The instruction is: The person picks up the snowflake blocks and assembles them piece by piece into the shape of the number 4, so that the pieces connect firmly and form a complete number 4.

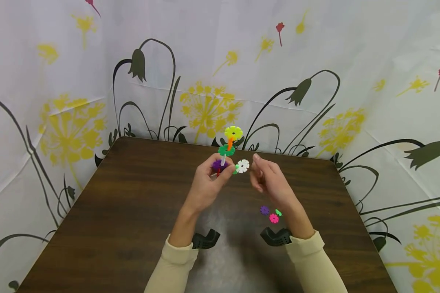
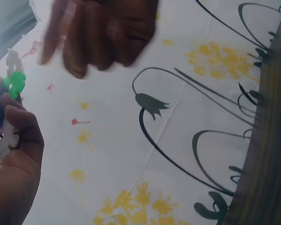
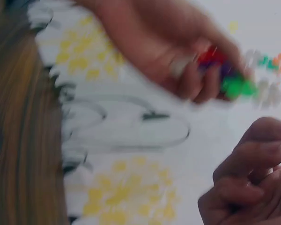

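In the head view, my left hand (image 1: 204,185) grips a chain of slotted, flower-shaped plastic discs at its purple disc (image 1: 220,165). Above the fingers, a green disc (image 1: 226,150), an orange one (image 1: 230,143) and a yellow one (image 1: 233,133) stack upward. A white disc (image 1: 243,166) joined by a light green one sticks out to the right. Red and white pieces show between the fingers in the right wrist view, which is blurred. Beside the white disc, my right hand (image 1: 271,177) hovers with loosely bent fingers and no disc visible in it.
Three loose discs lie on the dark wooden table (image 1: 132,211) below the right hand: purple (image 1: 265,210), pink (image 1: 273,218) and light green (image 1: 278,212). A white cloth (image 1: 212,49) printed with flowers hangs behind the table. Black camera mounts (image 1: 206,239) sit on both wrists.
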Tool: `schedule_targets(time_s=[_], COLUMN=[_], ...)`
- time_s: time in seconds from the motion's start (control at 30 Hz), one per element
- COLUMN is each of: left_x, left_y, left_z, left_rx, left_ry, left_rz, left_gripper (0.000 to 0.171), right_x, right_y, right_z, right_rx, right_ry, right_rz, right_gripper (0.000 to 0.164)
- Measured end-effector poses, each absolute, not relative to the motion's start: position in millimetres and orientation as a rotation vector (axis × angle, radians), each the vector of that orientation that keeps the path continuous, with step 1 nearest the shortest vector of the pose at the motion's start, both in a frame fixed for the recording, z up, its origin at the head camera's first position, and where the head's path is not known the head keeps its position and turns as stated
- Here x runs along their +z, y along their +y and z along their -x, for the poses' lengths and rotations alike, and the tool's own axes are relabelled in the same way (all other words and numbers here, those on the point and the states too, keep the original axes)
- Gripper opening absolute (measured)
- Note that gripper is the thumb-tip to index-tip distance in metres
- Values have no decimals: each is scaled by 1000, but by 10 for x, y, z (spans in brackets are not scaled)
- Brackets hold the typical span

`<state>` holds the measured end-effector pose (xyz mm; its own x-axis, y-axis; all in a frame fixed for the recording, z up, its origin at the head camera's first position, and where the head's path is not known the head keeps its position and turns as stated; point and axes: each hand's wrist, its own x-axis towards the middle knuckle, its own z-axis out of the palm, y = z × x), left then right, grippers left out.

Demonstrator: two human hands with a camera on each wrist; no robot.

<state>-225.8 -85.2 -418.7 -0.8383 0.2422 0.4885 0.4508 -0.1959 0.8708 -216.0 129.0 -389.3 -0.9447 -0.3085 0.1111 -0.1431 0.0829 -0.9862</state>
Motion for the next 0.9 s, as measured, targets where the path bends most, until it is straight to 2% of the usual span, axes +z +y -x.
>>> schedule_targets(time_s=[0.1, 0.27, 0.4, 0.47, 0.57, 0.67, 0.9], left_x=[-4196, -4172, -4158, -4145, -4134, -4144, -4165], left_y=[-845, -847, -861, -847, -827, -802, -727], left_z=[2249, 2241, 2228, 2221, 2214, 2219, 2187], left_rx=[-2237, -2346, -2519, -2601, -2664, -2689, -2815], left_ry=[-1818, -1704, -1526, -1437, -1338, -1313, -1395], left_rz=[783, 754, 756, 747, 734, 763, 707], left_gripper=[9, 10, 5, 4, 11, 17, 11], right_x=[-4093, -4505, -4807, -4937, -5089, -5211, -5357], right_y=[1496, 1981, 2190, 2234, 2240, 2238, 2312], right_z=[2220, 2288, 2276, 2259, 2238, 2238, 2257], right_rx=[-1856, -1370, -952, -790, -650, -577, -669], right_ry=[2355, 2546, 2626, 2663, 2697, 2733, 2715], right_rz=[400, 301, 221, 169, 86, 61, 54], right_gripper=[55, 37, 25, 29, 39, 42, 33])
